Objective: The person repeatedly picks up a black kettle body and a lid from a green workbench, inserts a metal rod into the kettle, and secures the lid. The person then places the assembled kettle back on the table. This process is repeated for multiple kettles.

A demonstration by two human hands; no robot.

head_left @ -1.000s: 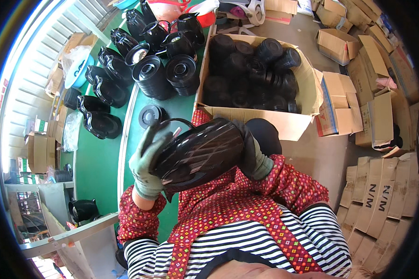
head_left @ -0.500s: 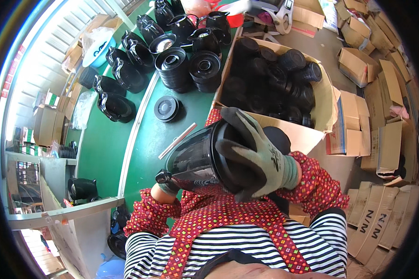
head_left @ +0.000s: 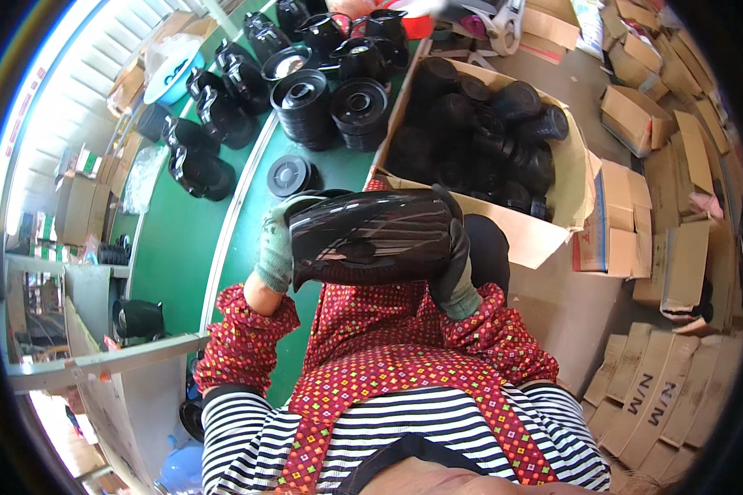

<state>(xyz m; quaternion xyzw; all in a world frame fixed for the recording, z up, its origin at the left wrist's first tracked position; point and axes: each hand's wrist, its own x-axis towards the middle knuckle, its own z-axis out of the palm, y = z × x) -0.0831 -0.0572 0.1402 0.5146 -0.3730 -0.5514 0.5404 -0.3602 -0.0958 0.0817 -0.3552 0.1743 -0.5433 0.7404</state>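
A glossy black jug (head_left: 371,239) lies sideways in the air before my chest, held between both gloved hands. My left hand (head_left: 276,235), in a grey-green work glove, grips its left end; some of those fingers are hidden behind the jug. Around the right end, my right hand (head_left: 456,268) is closed, its dark-coated glove fingers pressed on the base. Beyond the jug, a round black lid-like disc (head_left: 290,176) lies on the green bench. Farther back stand stacks of black ring-shaped parts (head_left: 304,107), (head_left: 361,111).
On the green bench (head_left: 169,272) several black jugs (head_left: 202,173) stand at the far left. To the right, an open carton (head_left: 565,181) holds many black cylindrical parts. Flattened cartons (head_left: 652,396) and opened boxes (head_left: 636,115) lie along the right side. A metal rail (head_left: 107,363) crosses at left.
The jug has turned to lie level across my body. My right hand has moved from its broad end's face to grip around that end. The left hand has risen into view.
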